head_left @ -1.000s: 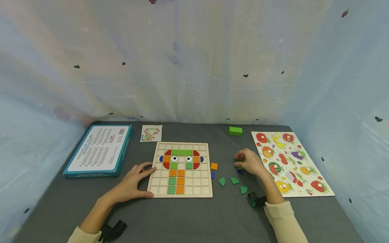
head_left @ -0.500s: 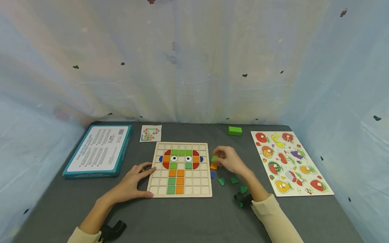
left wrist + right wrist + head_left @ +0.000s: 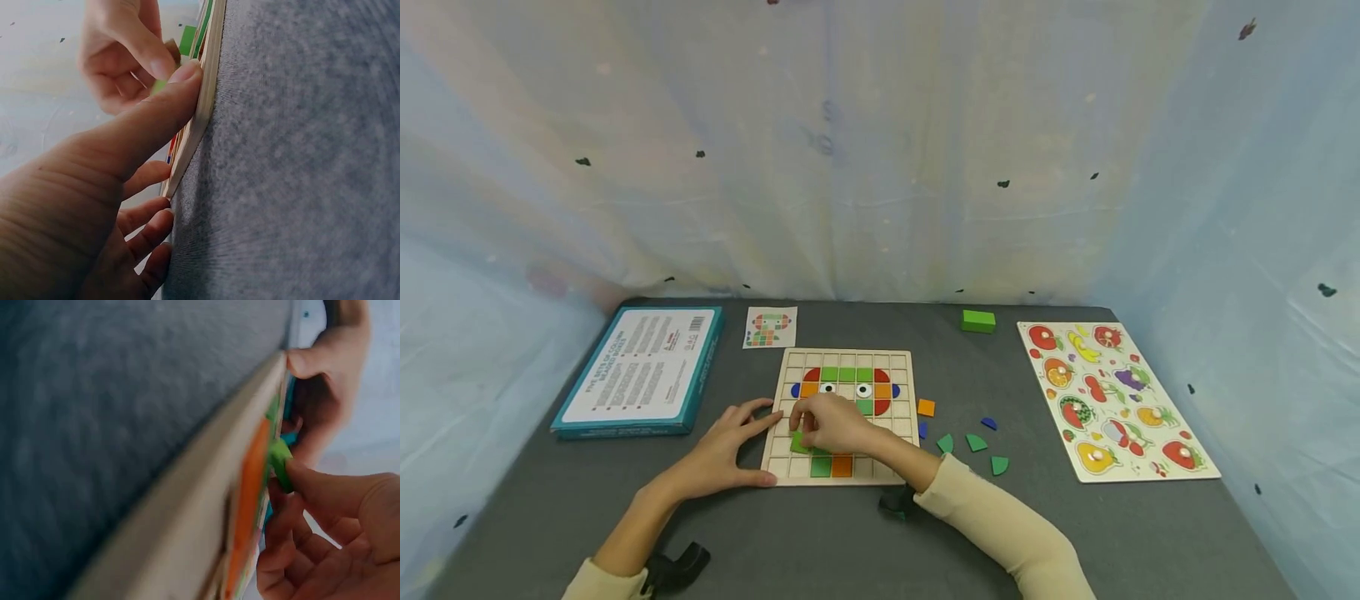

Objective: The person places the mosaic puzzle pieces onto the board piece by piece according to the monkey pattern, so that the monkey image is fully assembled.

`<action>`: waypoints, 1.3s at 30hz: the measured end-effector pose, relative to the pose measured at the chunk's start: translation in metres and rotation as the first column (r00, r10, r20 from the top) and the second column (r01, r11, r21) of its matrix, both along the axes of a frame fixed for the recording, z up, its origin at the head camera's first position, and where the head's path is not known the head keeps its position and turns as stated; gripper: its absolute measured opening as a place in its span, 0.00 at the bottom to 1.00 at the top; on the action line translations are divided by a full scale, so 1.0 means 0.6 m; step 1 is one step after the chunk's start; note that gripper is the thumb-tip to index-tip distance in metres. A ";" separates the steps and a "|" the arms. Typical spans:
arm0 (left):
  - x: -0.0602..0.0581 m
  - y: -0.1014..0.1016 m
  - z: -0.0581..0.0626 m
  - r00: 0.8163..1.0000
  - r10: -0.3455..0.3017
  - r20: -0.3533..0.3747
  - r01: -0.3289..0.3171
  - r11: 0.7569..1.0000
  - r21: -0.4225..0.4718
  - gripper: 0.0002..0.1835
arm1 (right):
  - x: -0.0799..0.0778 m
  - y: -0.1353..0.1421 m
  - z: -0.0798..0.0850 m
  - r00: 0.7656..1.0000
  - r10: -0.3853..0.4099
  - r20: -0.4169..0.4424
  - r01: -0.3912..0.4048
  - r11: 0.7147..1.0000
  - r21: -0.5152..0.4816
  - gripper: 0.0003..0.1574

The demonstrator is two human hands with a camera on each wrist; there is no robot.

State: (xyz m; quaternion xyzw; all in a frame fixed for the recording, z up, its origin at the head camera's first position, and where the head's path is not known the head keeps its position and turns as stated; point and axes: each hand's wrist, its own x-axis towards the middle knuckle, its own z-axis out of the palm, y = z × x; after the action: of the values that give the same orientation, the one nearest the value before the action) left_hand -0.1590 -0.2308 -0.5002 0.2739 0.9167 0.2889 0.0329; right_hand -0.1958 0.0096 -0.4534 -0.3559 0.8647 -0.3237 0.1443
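Note:
A wooden grid board [image 3: 880,458] lies on the dark cloth, with red, orange, green and blue pieces and two eye pieces set in it. My left hand [image 3: 721,448] rests at its left edge, fingers spread and thumb at the near left corner. Over the lower left of the grid, my right hand [image 3: 835,423] pinches a green square tile [image 3: 798,442] between thumb and fingers. In the right wrist view that tile [image 3: 281,464] is tilted, close over the board beside an orange tile [image 3: 253,481]. My right hand hides some middle cells from the head camera.
A picture card [image 3: 771,327] lies behind the board and a teal box [image 3: 640,367] to its left. Loose on the right are an orange square [image 3: 927,407], blue pieces [image 3: 989,423] and several dark green pieces [image 3: 976,442]. Farther out are a green block [image 3: 978,322] and a fruit puzzle board [image 3: 1112,400].
My right hand has picked up a green tile from right of the board and carried it left over the grid's lower left. My left hand stays at the board's edge.

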 end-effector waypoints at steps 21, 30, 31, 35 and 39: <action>0.003 -0.002 -0.004 0.999 -0.015 -0.039 0.015 1.000 0.000 0.52 | 0.088 0.016 0.004 0.843 0.228 -0.488 0.002 0.904 0.427 0.30; 0.003 -0.003 -0.006 0.999 -0.021 -0.031 0.021 1.000 -0.003 0.52 | 0.112 0.027 -0.008 0.901 0.259 -0.349 -0.055 0.865 0.499 0.44; 0.004 -0.002 -0.007 0.999 -0.023 -0.030 0.023 1.000 -0.001 0.52 | 0.113 0.027 -0.007 0.901 0.262 -0.346 -0.059 0.863 0.501 0.44; 0.002 -0.002 -0.008 0.999 -0.021 -0.037 0.021 1.000 0.000 0.52 | 0.113 0.025 -0.001 0.906 0.273 -0.325 -0.076 0.858 0.507 0.44; 0.000 -0.001 -0.006 0.999 -0.014 -0.049 0.014 1.000 -0.005 0.52 | 0.109 0.025 0.005 0.913 0.267 -0.309 -0.069 0.847 0.527 0.44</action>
State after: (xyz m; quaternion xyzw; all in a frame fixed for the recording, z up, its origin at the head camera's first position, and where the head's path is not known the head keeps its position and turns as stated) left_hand -0.1592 -0.2315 -0.5039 0.2873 0.9160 0.2796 0.0133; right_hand -0.1307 0.0244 -0.4502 -0.4358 0.8950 0.0012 0.0949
